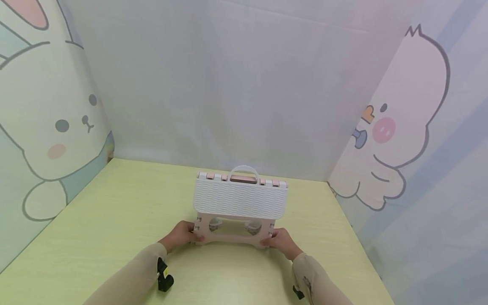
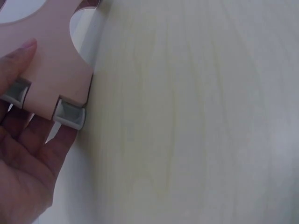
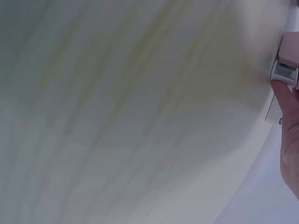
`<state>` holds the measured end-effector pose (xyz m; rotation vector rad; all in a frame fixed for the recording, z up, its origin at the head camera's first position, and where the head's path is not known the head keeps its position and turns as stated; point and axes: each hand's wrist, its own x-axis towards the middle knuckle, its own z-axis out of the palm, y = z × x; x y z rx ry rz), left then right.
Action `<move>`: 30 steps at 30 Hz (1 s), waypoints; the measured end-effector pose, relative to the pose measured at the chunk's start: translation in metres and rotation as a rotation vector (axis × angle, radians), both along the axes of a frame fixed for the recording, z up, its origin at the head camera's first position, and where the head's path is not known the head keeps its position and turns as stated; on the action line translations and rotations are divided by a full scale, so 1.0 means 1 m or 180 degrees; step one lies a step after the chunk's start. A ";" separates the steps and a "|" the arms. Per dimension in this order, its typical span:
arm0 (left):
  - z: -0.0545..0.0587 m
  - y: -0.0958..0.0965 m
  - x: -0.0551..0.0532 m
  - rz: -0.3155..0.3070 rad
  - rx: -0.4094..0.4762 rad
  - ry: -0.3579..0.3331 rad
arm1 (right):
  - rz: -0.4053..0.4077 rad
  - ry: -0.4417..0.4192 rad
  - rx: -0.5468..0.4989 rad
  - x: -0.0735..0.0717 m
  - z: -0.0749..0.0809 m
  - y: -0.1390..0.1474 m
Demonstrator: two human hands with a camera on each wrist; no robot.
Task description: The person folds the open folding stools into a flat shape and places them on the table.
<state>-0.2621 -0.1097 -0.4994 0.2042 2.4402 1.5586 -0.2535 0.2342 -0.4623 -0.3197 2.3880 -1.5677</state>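
Observation:
A folding step stool (image 1: pixel 240 197) in white and pale pink stands unfolded on the table, its ribbed white top tilted toward me and a white loop handle (image 1: pixel 244 168) up at the far edge. My left hand (image 1: pixel 182 234) grips the left side of the pink leg panel (image 1: pixel 234 239). In the left wrist view the thumb lies on the pink face, with the fingers behind the hinged edge. My right hand (image 1: pixel 281 241) holds the panel's right side, thumb in front. At the right wrist view's edge, its fingers touch a hinge (image 3: pixel 285 72); the rest of that grip is hidden.
The stool is on a pale yellow wood-grain table (image 1: pixel 145 195). Behind it hangs a light fabric wall (image 1: pixel 236 93), with a printed rabbit (image 1: pixel 42 101) on the left and a printed chick (image 1: pixel 404 123) on the right. Black wrist mounts (image 1: pixel 164 277) show at the sleeves.

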 end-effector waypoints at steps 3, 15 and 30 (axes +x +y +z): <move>-0.001 0.000 0.000 -0.0003 0.0018 -0.0002 | -0.0001 0.0006 0.0001 -0.001 -0.002 0.001; -0.002 0.000 -0.001 -0.0001 0.0034 -0.0028 | -0.0011 -0.0016 -0.0013 -0.001 -0.001 -0.001; 0.002 0.002 0.002 0.0050 -0.0010 -0.0033 | 0.0003 0.0001 0.0001 0.000 0.000 -0.001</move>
